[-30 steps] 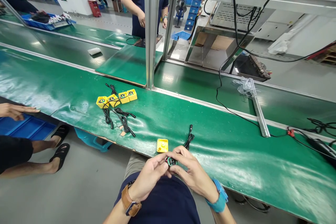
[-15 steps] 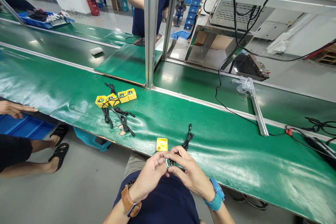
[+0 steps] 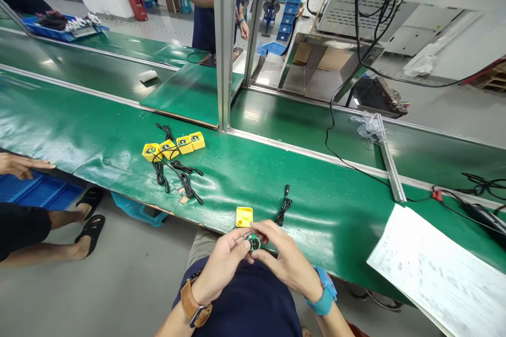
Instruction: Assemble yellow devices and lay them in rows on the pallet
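A small round green circuit board (image 3: 253, 242) with dark parts on its face is pinched between my two hands, near the bench's front edge. My left hand (image 3: 227, 255) grips its left side with thumb and fingers. On its other side, my right hand (image 3: 279, 250) holds the edge between thumb and forefinger. Just beyond my fingers lies an open yellow square housing (image 3: 244, 217), its inside facing up. A coiled black cable (image 3: 283, 211) with a plug at its far end rests beyond my right hand; its near end is hidden there.
Several yellow housings (image 3: 169, 150) with boards inside and bundled black cables (image 3: 190, 188) lie to the left on the green bench (image 3: 316, 195). Papers (image 3: 438, 274) extend over the right edge. A metal post (image 3: 224, 47) rises beyond. Another person's hand (image 3: 23, 165) is at far left.
The round board has turned so more of its face shows upward. Sheets of paper have come into view at the lower right. The yellow housings stay in place.
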{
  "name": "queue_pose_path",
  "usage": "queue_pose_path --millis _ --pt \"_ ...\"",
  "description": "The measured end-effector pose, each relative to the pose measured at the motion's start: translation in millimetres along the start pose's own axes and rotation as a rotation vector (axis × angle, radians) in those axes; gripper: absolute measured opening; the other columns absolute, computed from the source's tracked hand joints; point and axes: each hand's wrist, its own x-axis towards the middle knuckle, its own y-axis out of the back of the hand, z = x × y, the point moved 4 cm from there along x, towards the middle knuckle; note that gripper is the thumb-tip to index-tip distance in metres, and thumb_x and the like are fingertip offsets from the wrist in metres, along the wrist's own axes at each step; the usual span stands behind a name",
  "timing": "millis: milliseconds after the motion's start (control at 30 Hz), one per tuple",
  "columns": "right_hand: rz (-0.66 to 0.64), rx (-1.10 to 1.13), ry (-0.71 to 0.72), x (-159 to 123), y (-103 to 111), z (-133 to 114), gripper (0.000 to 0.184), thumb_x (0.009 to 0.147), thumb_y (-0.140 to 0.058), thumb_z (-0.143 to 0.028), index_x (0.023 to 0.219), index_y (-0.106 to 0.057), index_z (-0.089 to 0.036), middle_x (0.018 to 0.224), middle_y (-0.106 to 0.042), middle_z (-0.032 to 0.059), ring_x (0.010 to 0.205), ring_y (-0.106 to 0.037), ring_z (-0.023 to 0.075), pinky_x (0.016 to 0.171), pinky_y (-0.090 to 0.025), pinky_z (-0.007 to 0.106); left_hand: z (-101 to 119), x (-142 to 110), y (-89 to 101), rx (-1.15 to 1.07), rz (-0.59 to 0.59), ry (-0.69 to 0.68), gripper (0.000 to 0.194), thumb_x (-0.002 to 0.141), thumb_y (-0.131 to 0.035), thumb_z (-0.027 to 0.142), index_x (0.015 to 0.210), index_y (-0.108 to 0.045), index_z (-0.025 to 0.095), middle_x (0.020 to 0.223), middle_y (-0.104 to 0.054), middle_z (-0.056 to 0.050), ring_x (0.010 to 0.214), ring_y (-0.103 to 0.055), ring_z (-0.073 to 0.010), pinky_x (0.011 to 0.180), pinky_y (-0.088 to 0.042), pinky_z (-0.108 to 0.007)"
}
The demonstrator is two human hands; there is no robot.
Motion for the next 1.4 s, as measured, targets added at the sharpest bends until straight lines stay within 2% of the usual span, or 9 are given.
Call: queue_pose_path --millis 233,400,633,700,833,967,1067,1233,1400 --pt "0.125 -0.105 0.165 -2.5 -3.5 -4.0 0.022 0.099 -0.063 -0.021 0.121 -0.061 -0.024 0.112 -0.069 0.0067 0.103 -0.066 0.0170 0.090 -0.058 0.027 -3.1 0.0 3.3 -0.003 0.020 0.030 0.069 0.078 -0.075 0.066 0.120 -0.070 0.012 0.102 -0.071 -0.009 0.076 -0.056 -0.0115 0.077 -0.049 -0.029" --pt "0.112 -0.224 0.264 -7.1 -12.1 -5.0 0.018 0.101 -0.061 -0.021 0.118 -0.061 -0.021 0.116 -0.070 0.0108 0.103 -0.067 0.0196 0.087 -0.059 0.032 -10.3 -2.1 3.4 0.001 -0.028 0.033 0.067 0.081 -0.071 0.066 0.122 -0.070 0.013 0.109 -0.072 -0.010 0.078 -0.056 -0.0119 0.077 -0.050 -0.029" --pt "0.183 -0.116 0.243 -9.4 -17.9 0.4 0.025 0.095 -0.069 -0.018 0.118 -0.059 -0.020 0.110 -0.073 0.0083 0.100 -0.069 0.0188 0.086 -0.060 0.032 -10.7 -4.0 7.6 0.158 -0.068 -0.001 0.061 0.090 -0.059 0.063 0.124 -0.066 0.012 0.104 -0.071 -0.010 0.077 -0.059 -0.0152 0.074 -0.053 -0.033" --pt "0.255 -0.090 0.223 -8.8 -12.4 3.2 0.026 0.094 -0.071 -0.018 0.117 -0.060 -0.022 0.109 -0.074 0.0071 0.100 -0.070 0.0177 0.087 -0.060 0.031 -12.0 -3.1 13.9 0.310 0.056 -0.062 0.056 0.096 -0.050 0.058 0.129 -0.061 0.013 0.101 -0.070 -0.010 0.080 -0.062 -0.0185 0.079 -0.054 -0.038" --pt "0.434 -0.131 0.128 -8.7 5.6 13.3 0.022 0.093 -0.072 -0.019 0.113 -0.064 -0.023 0.110 -0.075 0.0061 0.102 -0.071 0.0167 0.090 -0.060 0.028 -16.7 3.7 20.6 0.759 0.609 -0.407 0.045 0.098 -0.050 0.045 0.131 -0.052 0.014 0.123 -0.062 -0.018 0.113 -0.060 -0.0293 0.101 -0.049 -0.053" --pt "0.501 -0.179 0.085 -6.7 15.1 20.3 0.020 0.094 -0.071 -0.018 0.112 -0.065 -0.022 0.109 -0.075 0.0059 0.103 -0.071 0.0166 0.093 -0.059 0.028 -34.8 33.1 4.8 1.071 0.742 -0.631 0.068 0.091 -0.065 0.044 0.144 -0.039 0.011 0.137 -0.053 -0.025 0.130 -0.051 -0.0391 0.103 -0.047 -0.060" --pt "0.499 -0.221 0.113 -4.1 16.7 18.2 0.020 0.094 -0.071 -0.019 0.113 -0.065 -0.022 0.109 -0.075 0.0067 0.102 -0.071 0.0171 0.091 -0.060 0.030 -43.4 53.8 9.6 1.007 0.614 -0.682 0.057 0.095 -0.062 0.034 0.144 -0.039 0.015 0.126 -0.063 -0.019 0.117 -0.061 -0.0322 0.099 -0.052 -0.054" --pt "0.403 -0.238 0.148 0.3 8.9 15.0 0.018 0.094 -0.071 -0.021 0.110 -0.065 -0.022 0.106 -0.075 0.0085 0.099 -0.070 0.0214 0.085 -0.062 0.037 -45.1 60.8 32.1 0.828 0.042 -0.585 0.073 0.083 -0.074 0.025 0.147 -0.038 0.022 0.129 -0.068 -0.012 0.118 -0.065 -0.0268 0.106 -0.052 -0.049" --pt "0.302 -0.208 0.136 2.1 -10.1 22.5 0.017 0.095 -0.070 -0.022 0.112 -0.064 -0.022 0.105 -0.075 0.0076 0.100 -0.067 0.0226 0.084 -0.061 0.040 -37.4 57.3 42.8 0.792 -0.029 -0.453 0.064 0.081 -0.072 0.023 0.139 -0.045 0.019 0.133 -0.067 -0.014 0.124 -0.063 -0.0279 0.111 -0.049 -0.052"
